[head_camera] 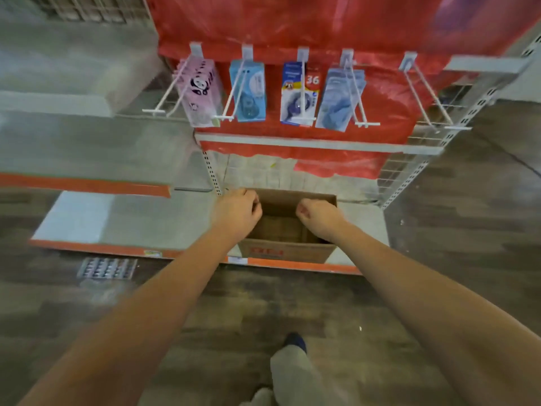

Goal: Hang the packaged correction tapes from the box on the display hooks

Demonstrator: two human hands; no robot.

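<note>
An open cardboard box (pixel 288 252) stands on the bottom shelf, and no packs show inside it. My left hand (pixel 238 212) hovers over the box's left rim with fingers curled and holding nothing. Over the right side of the box my right hand (pixel 317 216) is also curled and holds nothing. Above, white display hooks carry correction tape packs: pink panda packs (pixel 200 92), light blue packs (pixel 248 92), blue-and-white packs (pixel 298 95) and pale blue packs (pixel 341 101). The rightmost hook (pixel 427 95) is bare.
Red plastic sheeting (pixel 292 24) covers the back panel behind the hooks. Grey shelves with orange edges (pixel 85 184) extend to the left. A flat packet (pixel 106 268) lies on the wooden floor left of the box. My leg and shoe (pixel 294 358) are below.
</note>
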